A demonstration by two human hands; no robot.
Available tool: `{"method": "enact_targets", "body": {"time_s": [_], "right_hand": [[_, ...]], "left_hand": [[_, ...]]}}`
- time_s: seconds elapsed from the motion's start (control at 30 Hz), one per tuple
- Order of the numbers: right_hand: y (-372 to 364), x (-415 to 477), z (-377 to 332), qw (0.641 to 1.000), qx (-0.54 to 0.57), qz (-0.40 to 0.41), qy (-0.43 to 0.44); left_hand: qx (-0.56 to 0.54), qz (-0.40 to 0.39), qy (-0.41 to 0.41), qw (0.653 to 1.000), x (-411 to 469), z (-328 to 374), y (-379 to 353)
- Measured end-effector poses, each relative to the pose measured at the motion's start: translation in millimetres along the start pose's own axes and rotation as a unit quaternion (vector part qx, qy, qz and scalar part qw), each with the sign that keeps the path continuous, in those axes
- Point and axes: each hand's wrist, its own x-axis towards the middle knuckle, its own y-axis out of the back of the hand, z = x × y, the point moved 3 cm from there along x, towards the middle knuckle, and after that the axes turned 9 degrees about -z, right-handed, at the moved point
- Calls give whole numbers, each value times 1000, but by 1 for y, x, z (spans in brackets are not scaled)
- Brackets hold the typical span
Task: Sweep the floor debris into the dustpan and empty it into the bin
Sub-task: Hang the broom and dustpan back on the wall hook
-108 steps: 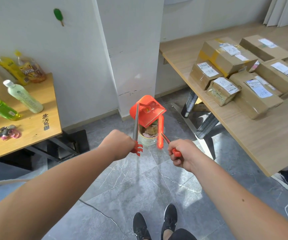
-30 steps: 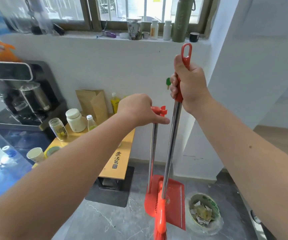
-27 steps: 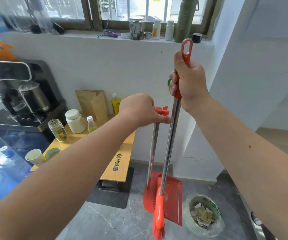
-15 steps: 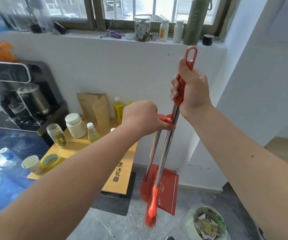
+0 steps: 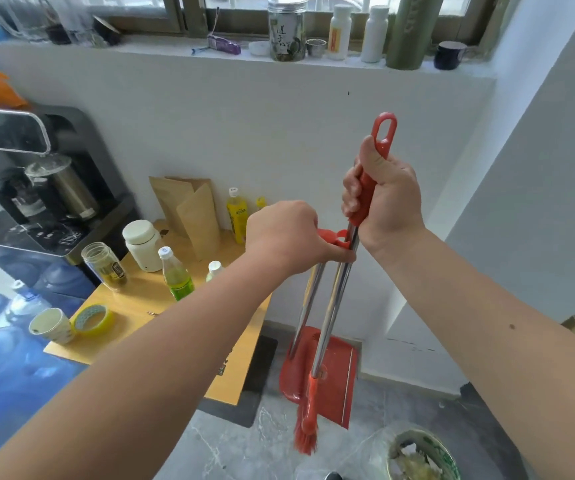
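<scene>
My right hand (image 5: 384,199) grips the red top grip of the broom, whose steel shaft runs down to red bristles (image 5: 306,434) hanging just off the grey floor. My left hand (image 5: 287,237) holds the red clip at the top of the dustpan handle, pressed against the broom shaft. The red dustpan (image 5: 331,379) hangs upright behind the broom head, close to the white wall. The bin (image 5: 421,457), lined with clear plastic and holding paper scraps, sits at the bottom right.
A low wooden table (image 5: 182,306) on the left carries bottles, jars, a cup and a tape roll. A black water dispenser (image 5: 47,188) and blue water jugs (image 5: 5,348) stand further left. A windowsill (image 5: 313,60) holds several containers. A white pillar (image 5: 538,202) rises at right.
Earlier the dustpan was tipped over the bin. Since then both tools have been raised upright near the wall, and the broom shaft has come against the dustpan's clip.
</scene>
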Motion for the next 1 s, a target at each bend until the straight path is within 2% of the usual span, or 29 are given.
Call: {"method": "enact_targets", "body": {"time_s": [0.23, 0.47, 0.63, 1.0], "right_hand": [[23, 28, 10, 999, 35, -9, -15], [40, 41, 31, 999, 23, -8, -24], [70, 46, 54, 999, -1, -14, -36], [146, 109, 113, 996, -51, 59, -46]], "left_hand": [[-4, -18, 12, 1000, 32, 5, -15], [-18, -49, 23, 998, 54, 10, -43], [0, -108, 22, 994, 78, 11, -77], [-5, -194, 39, 980, 163, 19, -155]]}}
